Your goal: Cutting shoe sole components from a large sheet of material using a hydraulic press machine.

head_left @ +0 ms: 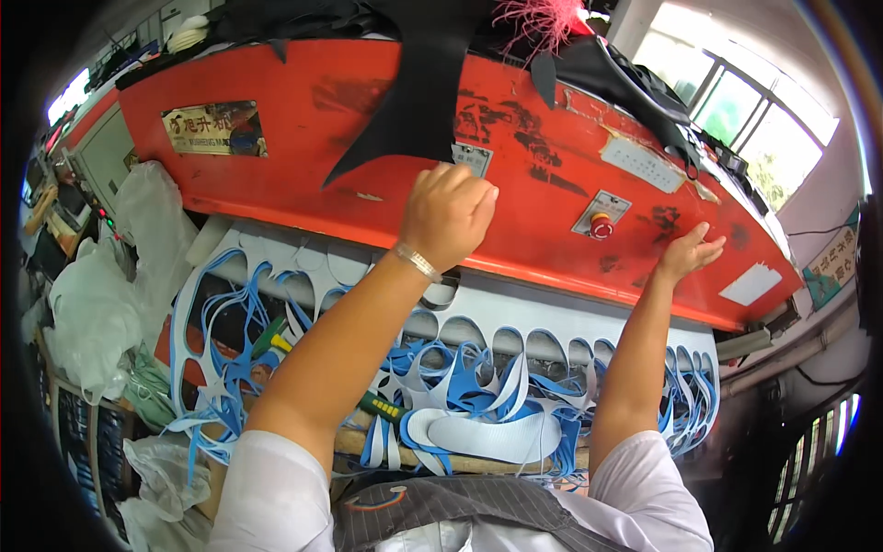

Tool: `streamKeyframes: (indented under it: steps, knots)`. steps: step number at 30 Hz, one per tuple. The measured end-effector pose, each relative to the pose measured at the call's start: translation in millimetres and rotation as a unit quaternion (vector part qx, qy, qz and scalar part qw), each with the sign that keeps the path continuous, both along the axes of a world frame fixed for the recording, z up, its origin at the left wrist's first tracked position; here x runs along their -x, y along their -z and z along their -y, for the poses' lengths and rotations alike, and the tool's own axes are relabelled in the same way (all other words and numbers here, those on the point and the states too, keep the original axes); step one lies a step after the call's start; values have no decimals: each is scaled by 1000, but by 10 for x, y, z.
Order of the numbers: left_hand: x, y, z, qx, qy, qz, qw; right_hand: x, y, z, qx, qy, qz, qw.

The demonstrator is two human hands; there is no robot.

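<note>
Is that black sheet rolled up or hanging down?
Hanging down: the black sheet drapes over the red panel from its top edge, ending in a point at lower left.

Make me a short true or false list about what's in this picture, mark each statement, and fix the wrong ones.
1. Black material hangs down in front of the red panel. True.
2. The band is worn on the right wrist. False: it is on the left wrist.
3. The left hand is raised above blue-and-white cut-out material in the picture. True.
4. The right hand covers the round button. False: the button is uncovered, left of that hand.
5. The window is at the upper right. True.
</note>
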State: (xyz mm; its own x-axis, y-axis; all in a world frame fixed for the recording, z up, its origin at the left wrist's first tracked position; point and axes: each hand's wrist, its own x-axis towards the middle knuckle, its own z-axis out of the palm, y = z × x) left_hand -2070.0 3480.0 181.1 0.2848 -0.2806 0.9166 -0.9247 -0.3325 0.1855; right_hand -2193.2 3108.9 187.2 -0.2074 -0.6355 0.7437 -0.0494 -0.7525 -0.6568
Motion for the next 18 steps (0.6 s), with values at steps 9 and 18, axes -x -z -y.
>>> streamKeyframes:
  steps: [9, 18]
  knots:
    - [593, 323, -827, -157, 14, -265, 951, 772, 331, -915, 169, -275, -224, 919]
    - [1727, 1532, -1899, -259, -85, -320, 907, 1385, 785, -2490, 318, -506, -452, 662]
